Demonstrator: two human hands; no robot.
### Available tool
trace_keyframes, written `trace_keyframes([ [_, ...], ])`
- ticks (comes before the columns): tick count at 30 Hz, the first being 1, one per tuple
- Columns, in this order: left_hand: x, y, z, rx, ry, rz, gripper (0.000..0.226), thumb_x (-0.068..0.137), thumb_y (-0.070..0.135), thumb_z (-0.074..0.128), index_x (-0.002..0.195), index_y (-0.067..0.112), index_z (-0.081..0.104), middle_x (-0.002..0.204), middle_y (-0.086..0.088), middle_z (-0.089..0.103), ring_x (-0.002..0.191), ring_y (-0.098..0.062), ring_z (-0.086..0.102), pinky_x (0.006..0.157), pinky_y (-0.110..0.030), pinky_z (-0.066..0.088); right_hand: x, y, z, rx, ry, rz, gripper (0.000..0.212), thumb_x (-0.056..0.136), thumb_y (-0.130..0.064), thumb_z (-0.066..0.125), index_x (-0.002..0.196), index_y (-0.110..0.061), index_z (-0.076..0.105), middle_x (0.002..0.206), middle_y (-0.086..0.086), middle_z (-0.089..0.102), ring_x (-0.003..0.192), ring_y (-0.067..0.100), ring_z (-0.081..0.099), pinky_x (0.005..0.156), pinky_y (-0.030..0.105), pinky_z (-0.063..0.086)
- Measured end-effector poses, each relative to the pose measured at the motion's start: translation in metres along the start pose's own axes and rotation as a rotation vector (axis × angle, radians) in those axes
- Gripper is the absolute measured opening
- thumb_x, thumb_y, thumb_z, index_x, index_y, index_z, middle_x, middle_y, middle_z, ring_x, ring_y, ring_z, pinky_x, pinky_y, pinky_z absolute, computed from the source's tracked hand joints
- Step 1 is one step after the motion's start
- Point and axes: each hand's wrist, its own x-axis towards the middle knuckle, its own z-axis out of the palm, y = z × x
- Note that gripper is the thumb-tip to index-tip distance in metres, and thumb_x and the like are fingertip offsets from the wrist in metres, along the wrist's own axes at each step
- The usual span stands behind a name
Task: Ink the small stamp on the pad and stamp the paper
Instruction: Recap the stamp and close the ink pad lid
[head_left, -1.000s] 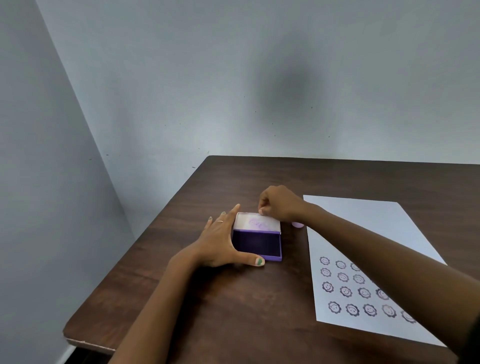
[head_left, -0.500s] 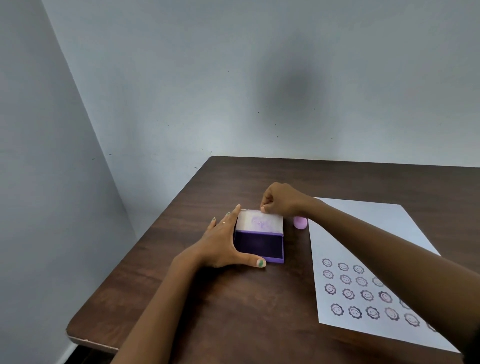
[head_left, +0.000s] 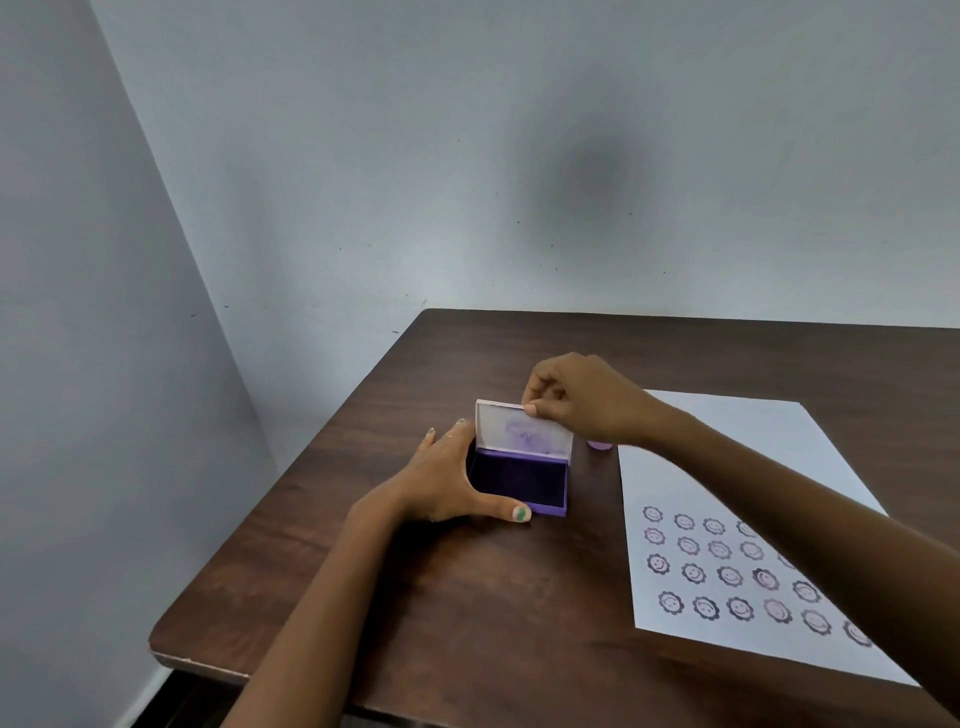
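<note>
A purple ink pad lies on the dark wooden table, its dark inked surface showing. Its white lid stands nearly upright at the far edge, stained with faint purple. My right hand pinches the lid's top right edge. My left hand clasps the pad's left side, thumb along the front. A small pink stamp sits just right of the pad, mostly hidden under my right wrist. The white paper lies to the right, with several rows of purple smiley-flower prints near its front.
The table stands in a room corner, with grey walls behind and to the left. The table's left edge and front left corner are near my left arm.
The lid has been raised from leaning far back to nearly upright, my right hand lifting with it. My left hand has stayed on the pad's side.
</note>
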Motion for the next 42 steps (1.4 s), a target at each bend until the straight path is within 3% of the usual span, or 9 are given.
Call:
trace_keyframes([
  [5, -0.001, -0.001, 0.000, 0.002, 0.022, 0.013, 0.086, 0.060, 0.060, 0.078, 0.132, 0.031, 0.041, 0.149, 0.006, 0.039, 0.145, -0.014, 0.021, 0.118, -0.040, -0.009, -0.033, -0.007, 0.021, -0.081, 0.122, -0.082, 0.012, 0.086, -0.017, 0.057, 0.092, -0.012, 0.066, 0.094, 0.007, 0.071, 0.084, 0.019, 0.062, 0.079, 0.034, 0.050],
  [10, -0.001, -0.004, 0.002, -0.047, 0.045, 0.034, 0.059, 0.055, 0.056, 0.082, 0.103, 0.042, 0.050, 0.149, 0.009, 0.037, 0.147, -0.008, 0.014, 0.117, -0.039, -0.012, -0.056, 0.000, 0.050, -0.164, 0.091, -0.105, 0.021, 0.094, -0.022, 0.045, 0.103, -0.012, 0.062, 0.107, 0.007, 0.064, 0.096, 0.014, 0.052, 0.105, 0.032, 0.030],
  [16, -0.002, -0.005, 0.000, -0.022, 0.015, 0.027, 0.073, 0.055, 0.058, 0.082, 0.117, 0.039, 0.048, 0.152, 0.006, 0.034, 0.147, -0.011, 0.017, 0.118, -0.039, -0.013, -0.066, -0.005, 0.055, -0.291, 0.118, -0.206, 0.026, 0.094, -0.022, 0.045, 0.109, -0.012, 0.064, 0.112, 0.008, 0.066, 0.099, 0.021, 0.055, 0.087, 0.036, 0.045],
  [23, -0.010, -0.004, -0.007, -0.060, -0.022, 0.028, 0.077, 0.063, 0.050, 0.082, 0.132, 0.041, 0.047, 0.155, 0.015, 0.030, 0.148, -0.004, 0.007, 0.120, -0.038, -0.009, -0.068, 0.001, 0.054, -0.190, 0.150, -0.136, 0.032, 0.088, -0.033, 0.055, 0.115, -0.017, 0.061, 0.123, 0.001, 0.061, 0.109, 0.014, 0.050, 0.091, 0.021, 0.037],
  [29, -0.013, -0.007, -0.010, -0.045, -0.044, 0.056, 0.076, 0.075, 0.047, 0.075, 0.141, 0.040, 0.039, 0.154, 0.013, 0.034, 0.148, -0.007, 0.007, 0.118, -0.032, -0.001, -0.075, 0.008, 0.055, -0.224, 0.090, -0.076, 0.043, 0.089, -0.035, 0.053, 0.129, -0.016, 0.050, 0.137, 0.002, 0.052, 0.123, 0.014, 0.046, 0.100, 0.026, 0.039],
  [32, -0.012, -0.008, -0.009, -0.040, -0.031, 0.018, 0.078, 0.072, 0.051, 0.076, 0.140, 0.044, 0.039, 0.156, 0.007, 0.032, 0.149, -0.012, 0.004, 0.121, -0.039, 0.003, -0.074, 0.009, 0.055, -0.221, 0.078, -0.069, 0.042, 0.091, -0.033, 0.052, 0.129, -0.016, 0.050, 0.138, 0.002, 0.052, 0.125, 0.015, 0.044, 0.101, 0.030, 0.041],
  [38, -0.013, -0.003, -0.006, -0.051, 0.058, 0.090, 0.074, 0.070, 0.042, 0.080, 0.136, 0.030, 0.050, 0.139, 0.010, 0.051, 0.135, -0.009, 0.037, 0.111, -0.027, 0.030, -0.076, 0.012, 0.055, -0.172, 0.134, -0.071, 0.037, 0.087, -0.029, 0.059, 0.120, -0.012, 0.059, 0.129, 0.006, 0.060, 0.118, 0.017, 0.052, 0.098, 0.032, 0.046],
  [40, -0.015, -0.002, -0.006, -0.010, 0.069, 0.090, 0.072, 0.071, 0.045, 0.079, 0.136, 0.032, 0.051, 0.135, 0.013, 0.051, 0.131, -0.007, 0.036, 0.113, -0.029, 0.030, -0.076, 0.012, 0.055, -0.149, 0.150, -0.062, 0.037, 0.085, -0.028, 0.062, 0.118, -0.011, 0.061, 0.126, 0.007, 0.062, 0.115, 0.016, 0.054, 0.096, 0.029, 0.046],
  [42, -0.018, -0.003, -0.009, -0.049, 0.027, 0.074, 0.073, 0.073, 0.045, 0.078, 0.138, 0.034, 0.047, 0.135, 0.018, 0.047, 0.128, 0.001, 0.037, 0.110, -0.020, 0.030, -0.077, 0.013, 0.055, -0.118, 0.163, -0.042, 0.037, 0.083, -0.028, 0.064, 0.117, -0.013, 0.062, 0.126, 0.005, 0.062, 0.114, 0.015, 0.054, 0.094, 0.022, 0.041],
])
